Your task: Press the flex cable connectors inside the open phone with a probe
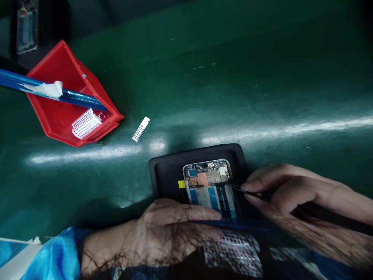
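Note:
An opened smartphone (210, 179) with bare circuit board, copper-coloured patch and blue strips lies in a black tray (169, 171). A yellow tab (181, 184) sticks out from its left side. My left hand (177, 221) rests across the phone's lower part, fingers stretched out; that end is hidden. My right hand (285, 190) is closed on dark, thin tweezers (240, 189), whose tip reaches the board's lower right area. A sheet with rows of dots (236, 251) shows below my left fingers, partly behind hair; I cannot tell whether the hand touches it.
A red bin (52, 124) at the left holds a perforated white sheet (86, 123), and a blue tube (78, 97) reaches into it. A small perforated strip (141, 129) lies on the green mat (233, 89). Another opened phone (27, 29) is at the top left.

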`<state>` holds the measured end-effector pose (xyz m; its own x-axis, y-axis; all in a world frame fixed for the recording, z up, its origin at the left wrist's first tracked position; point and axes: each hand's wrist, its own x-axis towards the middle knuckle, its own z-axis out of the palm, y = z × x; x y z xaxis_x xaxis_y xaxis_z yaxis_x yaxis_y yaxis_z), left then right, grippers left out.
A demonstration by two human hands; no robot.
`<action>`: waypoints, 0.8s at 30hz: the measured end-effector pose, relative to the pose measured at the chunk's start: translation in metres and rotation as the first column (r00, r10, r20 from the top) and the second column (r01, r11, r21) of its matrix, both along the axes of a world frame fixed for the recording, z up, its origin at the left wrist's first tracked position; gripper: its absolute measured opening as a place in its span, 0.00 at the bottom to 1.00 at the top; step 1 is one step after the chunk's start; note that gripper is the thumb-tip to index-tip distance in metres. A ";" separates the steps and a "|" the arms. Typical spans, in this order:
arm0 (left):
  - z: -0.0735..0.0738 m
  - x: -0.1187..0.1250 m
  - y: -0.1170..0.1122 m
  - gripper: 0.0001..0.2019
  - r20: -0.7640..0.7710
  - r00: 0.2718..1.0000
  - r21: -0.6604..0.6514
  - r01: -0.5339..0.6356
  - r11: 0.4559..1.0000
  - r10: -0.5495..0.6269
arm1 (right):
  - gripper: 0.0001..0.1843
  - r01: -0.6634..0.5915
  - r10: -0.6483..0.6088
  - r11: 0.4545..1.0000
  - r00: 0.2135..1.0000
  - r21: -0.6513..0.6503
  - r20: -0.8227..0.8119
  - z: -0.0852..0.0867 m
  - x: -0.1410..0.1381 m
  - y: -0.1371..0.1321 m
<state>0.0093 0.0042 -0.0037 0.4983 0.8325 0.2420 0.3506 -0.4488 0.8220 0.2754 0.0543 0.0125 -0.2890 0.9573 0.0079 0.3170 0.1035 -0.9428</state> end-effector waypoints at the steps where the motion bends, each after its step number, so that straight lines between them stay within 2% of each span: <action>1: 0.001 0.001 -0.001 0.14 -0.003 1.000 -0.026 -0.013 1.000 0.013 | 0.23 0.059 -0.059 0.998 0.998 -0.022 0.010 0.002 -0.004 -0.002; 2: 0.002 0.001 -0.002 0.14 -0.004 1.000 -0.045 -0.031 0.999 0.031 | 0.25 0.110 -0.109 0.993 0.994 -0.048 0.023 0.004 -0.008 -0.004; 5: 0.004 0.002 -0.003 0.13 -0.014 0.999 -0.060 -0.054 0.997 0.053 | 0.25 0.157 -0.153 0.984 0.987 -0.079 0.046 0.010 -0.017 -0.007; 10: 0.000 -0.002 0.002 0.13 0.029 0.999 -0.001 0.031 1.000 -0.031 | 0.26 0.157 -0.153 0.984 0.987 -0.086 0.058 0.011 -0.019 -0.008; 13: -0.002 -0.004 0.003 0.11 0.045 0.998 0.026 0.042 0.999 -0.044 | 0.27 0.148 -0.143 0.984 0.988 -0.098 0.056 0.010 -0.017 -0.009; 18: 0.000 -0.003 -0.004 0.12 0.004 1.000 -0.040 0.012 0.999 -0.012 | 0.23 0.067 -0.064 0.996 0.997 -0.057 0.049 0.005 -0.007 -0.005; 22: 0.003 -0.002 -0.006 0.12 -0.024 1.000 -0.045 -0.011 0.999 0.010 | 0.16 -0.144 0.144 0.989 0.990 0.018 0.001 -0.002 0.008 0.004; 24: 0.003 -0.003 -0.005 0.14 -0.024 1.000 -0.032 0.003 0.999 -0.004 | 0.12 -0.197 0.197 0.980 0.980 0.015 -0.007 -0.004 0.013 0.006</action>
